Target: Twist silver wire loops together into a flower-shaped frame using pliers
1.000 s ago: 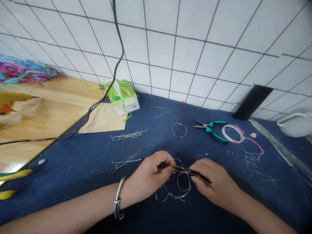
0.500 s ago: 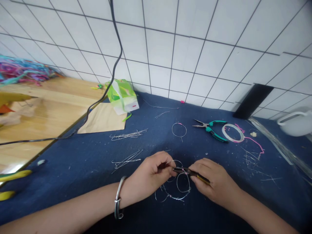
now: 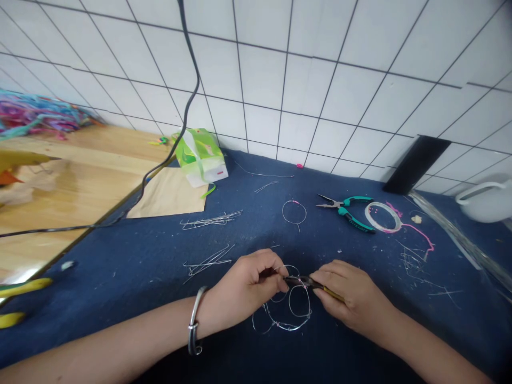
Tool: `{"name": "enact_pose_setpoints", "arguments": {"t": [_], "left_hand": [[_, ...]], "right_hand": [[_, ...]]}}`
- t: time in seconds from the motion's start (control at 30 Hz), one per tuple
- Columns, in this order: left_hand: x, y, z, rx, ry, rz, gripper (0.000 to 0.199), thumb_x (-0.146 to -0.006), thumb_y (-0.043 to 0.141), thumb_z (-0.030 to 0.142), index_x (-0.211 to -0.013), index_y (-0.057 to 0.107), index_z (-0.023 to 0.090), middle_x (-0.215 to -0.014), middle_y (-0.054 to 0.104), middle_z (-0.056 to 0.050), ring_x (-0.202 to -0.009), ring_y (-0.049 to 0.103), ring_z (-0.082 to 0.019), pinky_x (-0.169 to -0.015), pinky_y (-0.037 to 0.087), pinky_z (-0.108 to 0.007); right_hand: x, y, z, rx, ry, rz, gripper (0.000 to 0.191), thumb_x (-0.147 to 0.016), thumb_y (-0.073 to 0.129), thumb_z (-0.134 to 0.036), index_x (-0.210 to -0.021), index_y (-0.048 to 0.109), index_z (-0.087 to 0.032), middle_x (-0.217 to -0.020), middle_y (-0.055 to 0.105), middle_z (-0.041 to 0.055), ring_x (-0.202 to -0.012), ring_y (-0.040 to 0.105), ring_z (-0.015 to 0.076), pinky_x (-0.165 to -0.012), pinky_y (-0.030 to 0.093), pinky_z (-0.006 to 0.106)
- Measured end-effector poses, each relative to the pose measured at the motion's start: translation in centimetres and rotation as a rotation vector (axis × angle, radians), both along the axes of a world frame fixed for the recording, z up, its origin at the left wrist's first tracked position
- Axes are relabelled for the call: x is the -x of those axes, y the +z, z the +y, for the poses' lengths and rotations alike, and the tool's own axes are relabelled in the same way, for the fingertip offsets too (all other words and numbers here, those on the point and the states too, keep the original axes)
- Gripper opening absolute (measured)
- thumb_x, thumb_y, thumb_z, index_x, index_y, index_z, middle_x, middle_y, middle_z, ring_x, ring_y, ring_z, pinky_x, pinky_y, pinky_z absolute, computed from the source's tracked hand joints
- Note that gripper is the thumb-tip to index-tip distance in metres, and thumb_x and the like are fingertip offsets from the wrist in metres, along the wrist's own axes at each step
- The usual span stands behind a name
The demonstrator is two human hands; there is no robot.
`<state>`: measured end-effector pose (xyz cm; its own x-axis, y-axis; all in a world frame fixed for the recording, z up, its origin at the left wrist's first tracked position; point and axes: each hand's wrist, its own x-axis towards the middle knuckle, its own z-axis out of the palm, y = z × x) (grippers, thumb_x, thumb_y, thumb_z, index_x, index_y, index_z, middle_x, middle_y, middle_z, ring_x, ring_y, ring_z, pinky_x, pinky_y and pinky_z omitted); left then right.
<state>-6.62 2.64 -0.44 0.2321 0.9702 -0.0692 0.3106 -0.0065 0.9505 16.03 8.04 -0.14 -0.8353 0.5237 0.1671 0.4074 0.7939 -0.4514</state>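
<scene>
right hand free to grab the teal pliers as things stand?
Probably not right away: the right hand is shut on a small tool at the wire loops. The path over the blue cloth to the teal pliers looks unobstructed.

Shiny metal wire, matt cloth.

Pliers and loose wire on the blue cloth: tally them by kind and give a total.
Pliers: 2, one pair in the right hand with its tips at the wire loops that the left hand pinches, one teal pair lying apart.
Single wire ring: 1.
Piles of straight wire pieces: 2.
Total: 5.
</scene>
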Motion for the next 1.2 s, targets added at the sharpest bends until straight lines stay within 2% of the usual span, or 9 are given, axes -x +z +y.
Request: {"name": "enact_pose_setpoints", "arguments": {"t": [0.27, 0.5, 0.6, 0.7, 0.8, 0.9, 1.03, 1.2], "left_hand": [[0.1, 0.1, 0.0, 0.062, -0.014, -0.053, 0.013, -0.077, 0.048, 0.010, -0.079, 0.059, 0.016, -0.079, 0.061, -0.003, -0.073, 0.058, -0.014, -0.066, 0.048, -0.027], [-0.3, 0.7, 0.1, 0.214, 0.018, -0.300, 0.008, -0.079, 0.053, 0.017, -0.087, 0.055, 0.016, -0.083, 0.061, -0.004, -0.074, 0.059, -0.014, -0.069, 0.049, -0.030], [-0.1, 0.9, 0.0, 0.257, -0.002, -0.432, 0.019, -0.082, 0.055, 0.024, -0.099, 0.053, 0.017, -0.092, 0.062, -0.006, -0.086, 0.058, -0.018, -0.078, 0.047, -0.034], [0.0, 0.8, -0.1, 0.296, -0.002, -0.629, 0.023, -0.088, 0.045, 0.030, -0.105, 0.053, 0.016, -0.105, 0.059, -0.011, -0.098, 0.056, -0.021, -0.086, 0.043, -0.037], [-0.2, 0.6, -0.2, 0.352, 0.003, -0.806, 0.025, -0.091, 0.038, 0.027, -0.105, 0.054, 0.014, -0.107, 0.058, -0.013, -0.102, 0.055, -0.025, -0.087, 0.042, -0.039], [-0.5, 0.5, -0.2, 0.431, 0.021, -0.910, 0.018, -0.089, 0.041, 0.020, -0.100, 0.054, 0.015, -0.103, 0.058, -0.012, -0.099, 0.057, -0.025, -0.085, 0.043, -0.040], [-0.8, 0.3, -0.2, 0.445, 0.033, -0.896, 0.016, -0.081, 0.053, 0.011, -0.097, 0.053, 0.016, -0.104, 0.057, -0.009, -0.099, 0.057, -0.022, -0.082, 0.045, -0.034], [-0.9, 0.2, -0.3, 0.450, 0.034, -0.795, 0.018, -0.078, 0.061, 0.012, -0.093, 0.054, 0.017, -0.104, 0.057, -0.007, -0.100, 0.056, -0.020, -0.082, 0.045, -0.030]], "right_hand": [[0.1, 0.1, 0.1, 0.049, 0.001, -0.002, 0.016, -0.084, 0.046, -0.019, -0.093, 0.059, -0.018, -0.079, 0.061, 0.0022, -0.071, 0.053, 0.0122, -0.066, 0.044, 0.027], [0.1, -0.3, -0.2, 0.041, -0.075, 0.037, 0.016, -0.083, 0.046, -0.022, -0.091, 0.060, -0.019, -0.077, 0.061, 0.0021, -0.071, 0.055, 0.0126, -0.066, 0.045, 0.028], [0.2, -0.1, -0.2, 0.059, -0.122, 0.065, 0.016, -0.083, 0.046, -0.021, -0.091, 0.060, -0.019, -0.076, 0.062, 0.0019, -0.070, 0.055, 0.0124, -0.066, 0.045, 0.027], [0.4, 0.2, -0.4, 0.070, -0.173, 0.104, 0.016, -0.082, 0.046, -0.020, -0.092, 0.060, -0.019, -0.077, 0.062, 0.0019, -0.070, 0.056, 0.0121, -0.065, 0.046, 0.027], [0.5, 0.4, -0.6, 0.072, -0.207, 0.130, 0.016, -0.082, 0.046, -0.020, -0.090, 0.060, -0.020, -0.076, 0.062, 0.0014, -0.070, 0.056, 0.0121, -0.065, 0.046, 0.027], [0.5, 0.3, -0.8, 0.072, -0.232, 0.136, 0.016, -0.082, 0.046, -0.020, -0.090, 0.060, -0.020, -0.075, 0.061, 0.0014, -0.069, 0.055, 0.0125, -0.065, 0.045, 0.028], [0.3, 0.1, -1.0, 0.080, -0.290, 0.148, 0.015, -0.082, 0.046, -0.019, -0.089, 0.060, -0.020, -0.075, 0.059, 0.0012, -0.070, 0.053, 0.0131, -0.066, 0.044, 0.028], [0.2, 0.0, -1.1, 0.047, -0.283, 0.153, 0.017, -0.082, 0.045, -0.017, -0.092, 0.059, -0.020, -0.078, 0.060, 0.0022, -0.072, 0.053, 0.0141, -0.067, 0.044, 0.030]]}}
